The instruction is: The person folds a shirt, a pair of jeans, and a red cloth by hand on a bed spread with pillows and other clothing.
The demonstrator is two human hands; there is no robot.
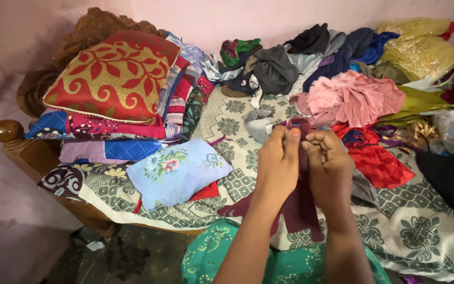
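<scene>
Teal patterned fabric (222,257) on the person's lap sits closest to camera, both forearms reaching out over it. Left hand (278,165) and right hand (328,163) raised together over the bed edge, fingers of both pinched shut on the top edge of a maroon garment (298,208); the rest of it hangs down between the wrists and trails onto the bedspread (405,226). Garment looks thin, soft, light, limp, no stiffness; likely drapes and bunches, not slippery, not fragile. Best hold seems to be along a hem or corner, two pinch points apart so it spreads. Surface is a bed covered in a cream and green medallion-print spread, soft and uneven. Loose clothes heap across the far side: pink ruffled piece (350,97), red cloth (377,158), dark grey item (274,68), yellow-gold fabric (421,50). Left side has a stack of folded cloths (106,142) topped by a red-and-gold leaf-pattern cushion (109,76), with a light blue floral pillow (177,171) just in front. Carved wooden headboard (38,89) behind, pink wall (227,16), dark floor (116,257) below.
</scene>
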